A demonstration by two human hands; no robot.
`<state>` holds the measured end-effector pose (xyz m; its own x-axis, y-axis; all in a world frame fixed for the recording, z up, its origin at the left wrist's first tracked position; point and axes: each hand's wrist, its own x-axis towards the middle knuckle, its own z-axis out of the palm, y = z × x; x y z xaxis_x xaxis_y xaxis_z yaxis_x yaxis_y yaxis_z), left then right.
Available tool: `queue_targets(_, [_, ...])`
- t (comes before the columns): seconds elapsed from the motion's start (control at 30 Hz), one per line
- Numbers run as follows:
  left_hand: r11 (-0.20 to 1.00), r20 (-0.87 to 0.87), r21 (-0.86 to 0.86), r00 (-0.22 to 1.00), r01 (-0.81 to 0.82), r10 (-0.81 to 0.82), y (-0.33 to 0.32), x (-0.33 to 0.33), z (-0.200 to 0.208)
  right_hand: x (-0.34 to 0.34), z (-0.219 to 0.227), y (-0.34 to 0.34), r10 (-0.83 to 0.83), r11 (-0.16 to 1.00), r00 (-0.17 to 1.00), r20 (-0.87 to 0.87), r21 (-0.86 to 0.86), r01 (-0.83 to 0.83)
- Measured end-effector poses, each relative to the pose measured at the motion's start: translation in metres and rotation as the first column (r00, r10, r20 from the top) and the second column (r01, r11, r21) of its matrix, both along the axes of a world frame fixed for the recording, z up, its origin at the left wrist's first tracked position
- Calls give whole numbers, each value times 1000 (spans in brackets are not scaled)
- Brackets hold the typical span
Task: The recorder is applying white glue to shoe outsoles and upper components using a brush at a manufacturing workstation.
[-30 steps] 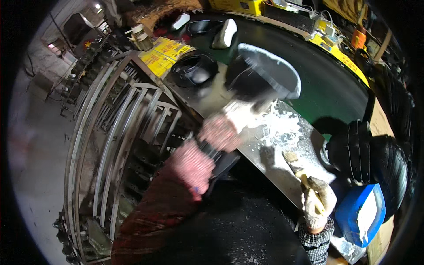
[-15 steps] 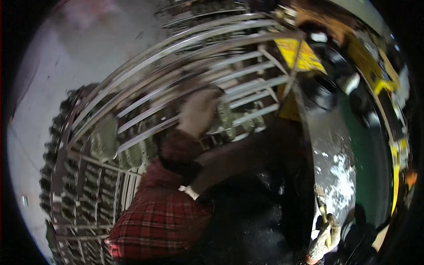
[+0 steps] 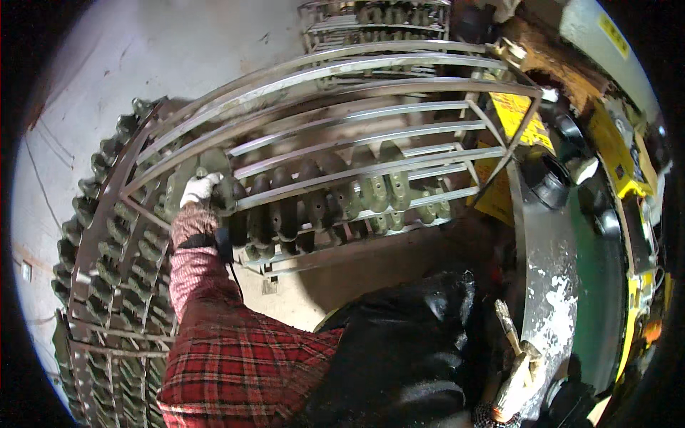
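My left hand [image 3: 200, 188], in a white glove, reaches to the left end of a metal rack [image 3: 307, 93]. Its fingers close on the top of an olive-green shoe last [image 3: 183, 184]; the fingertips are partly hidden. More shoe lasts [image 3: 377, 187] hang or stand in a row along the rack's bars to the right. Low at the right, my right hand [image 3: 519, 381], in a stained glove, grips a paintbrush [image 3: 508, 324] with its bristles pointing up.
A second rack section [image 3: 114, 285] with many lasts fills the left side. To the right runs a metal ledge [image 3: 549, 250] smeared white, beside a green surface [image 3: 596, 285]. A black round container [image 3: 548, 184] and yellow boxes [image 3: 515, 118] stand beyond. Another loaded rack [image 3: 374, 21] is farther back.
My left arm has swung left from the rack's middle, and the hand has come onto the last at the left end. The view has shifted. The right hand still holds the paintbrush.
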<state>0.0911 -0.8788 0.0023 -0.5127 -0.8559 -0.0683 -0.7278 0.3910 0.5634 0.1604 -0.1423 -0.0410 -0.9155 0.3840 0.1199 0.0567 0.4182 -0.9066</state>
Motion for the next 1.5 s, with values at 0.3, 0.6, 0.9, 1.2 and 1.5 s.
queue_targets(0.3, [-96,-797,578,536,811,-278,352,-65,-6,54,26,33,-80,994,981,-177,59,92])
queue_targets(0.6, [-835,-783,543,414,91,-464,575,-96,-35,219,93,115,-936,156,172,-307,77,985])
queue_targets(0.9, [-651,-506,749,530,-120,-680,590,-80,-95,292,67,116,-953,212,233,-194,123,970])
queue_targets(1.2, [-672,-452,550,499,-496,-739,565,-94,-137,94,79,39,-592,789,791,-152,90,608])
queue_targets(1.5, [-755,-345,377,675,-537,-653,561,-104,-158,-14,14,70,-374,919,889,-264,28,394])
